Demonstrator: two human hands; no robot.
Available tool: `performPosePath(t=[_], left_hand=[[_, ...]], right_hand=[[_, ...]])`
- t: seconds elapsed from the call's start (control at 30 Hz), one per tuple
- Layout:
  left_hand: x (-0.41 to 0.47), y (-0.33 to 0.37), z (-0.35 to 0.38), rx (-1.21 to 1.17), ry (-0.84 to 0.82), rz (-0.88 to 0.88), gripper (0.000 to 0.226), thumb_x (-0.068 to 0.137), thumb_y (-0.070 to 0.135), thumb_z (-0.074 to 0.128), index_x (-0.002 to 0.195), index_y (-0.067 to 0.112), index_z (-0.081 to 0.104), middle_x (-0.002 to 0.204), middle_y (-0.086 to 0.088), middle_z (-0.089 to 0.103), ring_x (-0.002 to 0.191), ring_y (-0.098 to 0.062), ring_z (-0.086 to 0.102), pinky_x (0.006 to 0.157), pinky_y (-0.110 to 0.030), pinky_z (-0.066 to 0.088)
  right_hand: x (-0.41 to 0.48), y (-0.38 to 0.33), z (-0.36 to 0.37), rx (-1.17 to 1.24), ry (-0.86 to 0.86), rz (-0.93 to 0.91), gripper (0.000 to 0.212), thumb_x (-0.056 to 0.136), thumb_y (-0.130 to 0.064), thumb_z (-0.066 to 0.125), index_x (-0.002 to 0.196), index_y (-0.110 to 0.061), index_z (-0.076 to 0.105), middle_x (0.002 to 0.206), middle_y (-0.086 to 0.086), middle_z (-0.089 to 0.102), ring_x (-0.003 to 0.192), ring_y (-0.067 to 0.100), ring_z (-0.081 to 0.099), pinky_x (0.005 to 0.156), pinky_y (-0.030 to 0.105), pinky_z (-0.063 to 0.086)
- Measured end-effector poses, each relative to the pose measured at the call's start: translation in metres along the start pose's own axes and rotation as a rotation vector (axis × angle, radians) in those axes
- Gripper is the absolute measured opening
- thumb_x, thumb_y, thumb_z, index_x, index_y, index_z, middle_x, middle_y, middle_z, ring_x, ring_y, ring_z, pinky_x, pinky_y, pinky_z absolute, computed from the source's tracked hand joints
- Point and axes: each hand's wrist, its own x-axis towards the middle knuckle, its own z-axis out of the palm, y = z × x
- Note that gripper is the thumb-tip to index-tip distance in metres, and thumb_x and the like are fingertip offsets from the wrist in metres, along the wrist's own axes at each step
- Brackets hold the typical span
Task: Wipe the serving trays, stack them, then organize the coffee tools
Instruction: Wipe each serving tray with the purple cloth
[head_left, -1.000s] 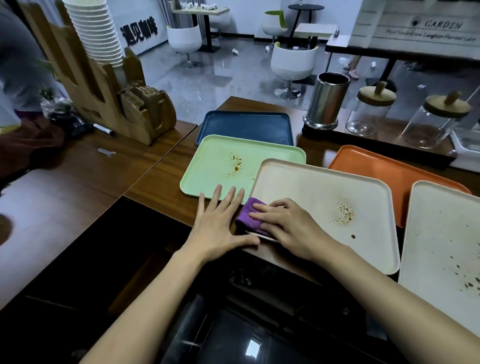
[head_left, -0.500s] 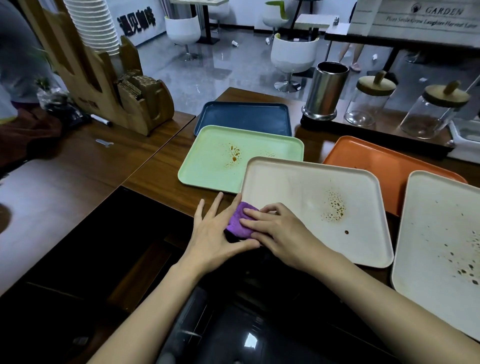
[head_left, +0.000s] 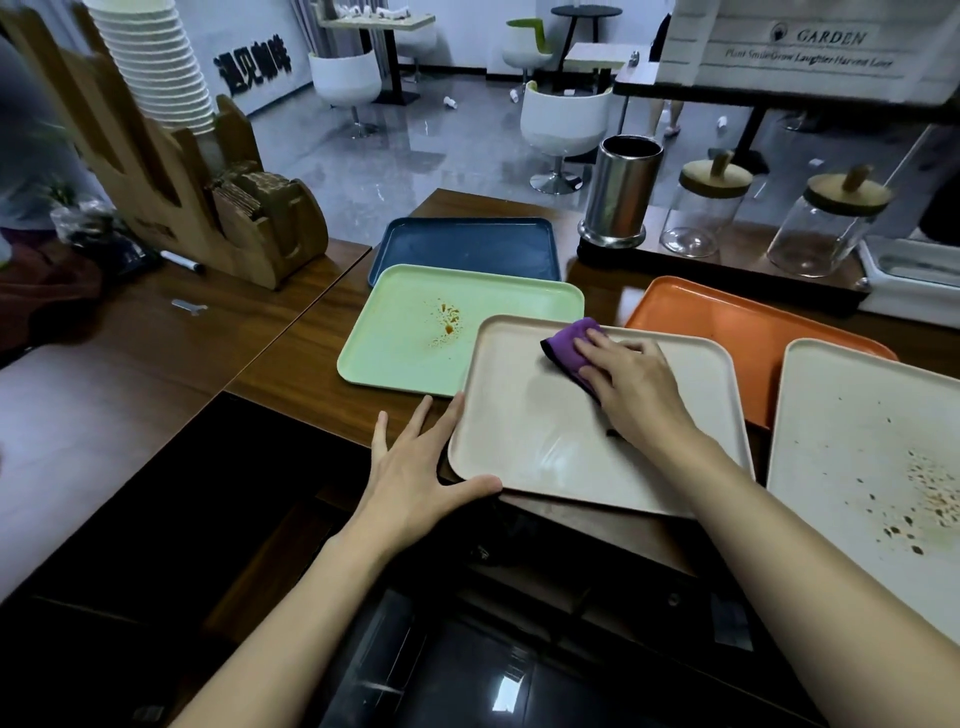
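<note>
Since a second ago, right hand (head_left: 634, 384) and purple cloth (head_left: 571, 345) went from the near-left corner of the beige tray (head_left: 524, 441) to just short of its far rim. The brown spatter that was mid-tray was gone, with wet streaks in its place. Right fingers lay flat and close together on top of the cloth, pressing it down, not wrapped round it. Left hand (head_left: 415, 467) had come off the cloth and braced the tray's near-left corner: fingers straight and spread along the left edge, thumb against the near rim. The tray's near edge overhung the counter (head_left: 311, 332), and its far-left corner overlapped the green tray (head_left: 395, 343), which was still stained. Blue tray (head_left: 467, 249) sat behind the green one and orange tray (head_left: 727, 322) to the right. A second beige tray (head_left: 857, 415) at far right was still speckled.
</note>
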Motion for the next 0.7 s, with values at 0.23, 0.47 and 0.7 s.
performPosePath(t=[0.23, 0.47, 0.7], left_hand=[[0.009, 0.008, -0.007, -0.026, -0.079, 0.038, 0.104, 0.081, 0.073, 0.06, 0.16, 0.044, -0.001, 0.164, 0.024, 0.019, 0.155, -0.003, 0.007, 0.124, -0.052, -0.014], [0.012, 0.008, -0.003, -0.028, -0.035, 0.029, 0.113, 0.074, 0.085, 0.053, 0.163, 0.035, 0.005, 0.165, 0.016, 0.026, 0.154, 0.0, 0.01, 0.125, -0.044, -0.014], [0.013, 0.005, 0.0, -0.016, -0.027, 0.031, 0.116, 0.071, 0.084, 0.056, 0.163, 0.035, 0.005, 0.166, 0.014, 0.025, 0.153, 0.002, 0.01, 0.126, -0.044, -0.012]], right_hand=[[-0.005, -0.006, 0.002, -0.011, 0.003, -0.002, 0.034, 0.098, -0.021, 0.061, 0.132, -0.024, 0.066, 0.142, -0.005, 0.059, 0.112, 0.033, 0.05, 0.102, 0.038, 0.04], [-0.003, -0.041, 0.018, -0.071, -0.037, -0.115, 0.032, 0.099, -0.027, 0.058, 0.13, -0.025, 0.065, 0.14, -0.004, 0.061, 0.105, 0.035, 0.049, 0.094, 0.045, 0.045], [0.033, -0.078, 0.029, -0.123, -0.102, -0.192, 0.037, 0.102, -0.034, 0.047, 0.137, -0.029, 0.056, 0.147, -0.008, 0.052, 0.108, 0.032, 0.045, 0.092, 0.042, 0.043]])
